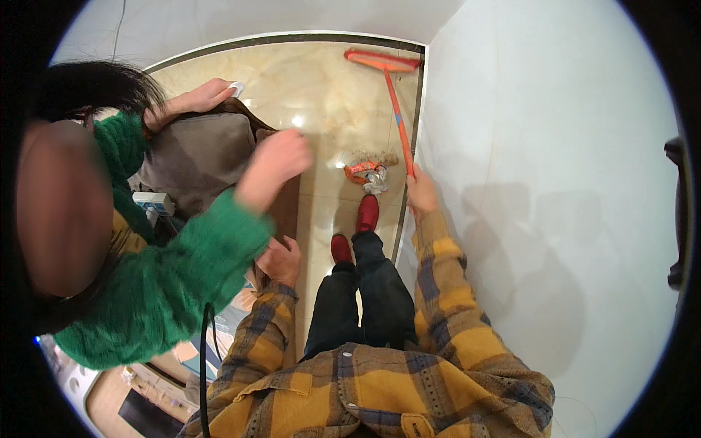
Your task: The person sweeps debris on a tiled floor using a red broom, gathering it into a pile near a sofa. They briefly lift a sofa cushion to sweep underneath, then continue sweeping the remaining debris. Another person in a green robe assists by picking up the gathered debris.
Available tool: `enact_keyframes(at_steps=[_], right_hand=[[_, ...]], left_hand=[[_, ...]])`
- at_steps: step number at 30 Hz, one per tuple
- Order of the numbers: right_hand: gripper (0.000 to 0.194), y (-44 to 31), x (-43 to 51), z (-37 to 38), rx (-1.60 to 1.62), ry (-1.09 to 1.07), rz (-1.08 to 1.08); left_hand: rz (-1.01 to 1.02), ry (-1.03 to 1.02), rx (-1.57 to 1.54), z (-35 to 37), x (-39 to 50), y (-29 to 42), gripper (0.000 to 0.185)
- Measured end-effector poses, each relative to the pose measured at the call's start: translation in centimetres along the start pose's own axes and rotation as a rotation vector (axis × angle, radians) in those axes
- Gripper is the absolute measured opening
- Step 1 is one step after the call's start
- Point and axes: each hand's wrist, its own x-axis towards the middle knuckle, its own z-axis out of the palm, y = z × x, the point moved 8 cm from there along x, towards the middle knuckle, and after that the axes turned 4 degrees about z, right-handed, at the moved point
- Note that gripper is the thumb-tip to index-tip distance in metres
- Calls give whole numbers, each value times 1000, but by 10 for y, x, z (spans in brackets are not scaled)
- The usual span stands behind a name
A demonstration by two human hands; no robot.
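Note:
My right hand (421,191) is closed around the orange handle (402,128) of a broom. The broom's red-orange head (383,60) lies on the floor in the far right corner, against the skirting. My left hand (280,261) rests at the brown padded edge of a bed or sofa, partly behind another person's green sleeve, and no object shows in it. On the floor just ahead of my red shoes (367,213) is a small heap of litter: a crumpled orange wrapper (358,171), whitish scraps (377,179) and grey dust.
A person in a fuzzy green sleeve (164,290) leans in from the left, one hand (282,156) blurred, the other holding a white tissue (236,88). Beside them are a grey-brown cushion (200,148) and a white power strip (154,202). A white wall (547,137) borders my right.

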Motion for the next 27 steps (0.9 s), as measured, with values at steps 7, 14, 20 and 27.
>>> enact_keyframes(at_steps=[7, 14, 20, 27], right_hand=[[36, -1, -16, -18, 48, 24, -115], [44, 17, 28, -27, -356, -32, 51], [48, 16, -14, -42, -144, -136, 137], [58, 17, -26, -47, -124, -131, 162]], left_hand=[[698, 375, 886, 53, -28, 5, 58], [403, -114, 475, 118, 6, -65, 59], [628, 180, -93, 38, -8, -37, 52], [649, 165, 96, -18, -36, -44, 42]])
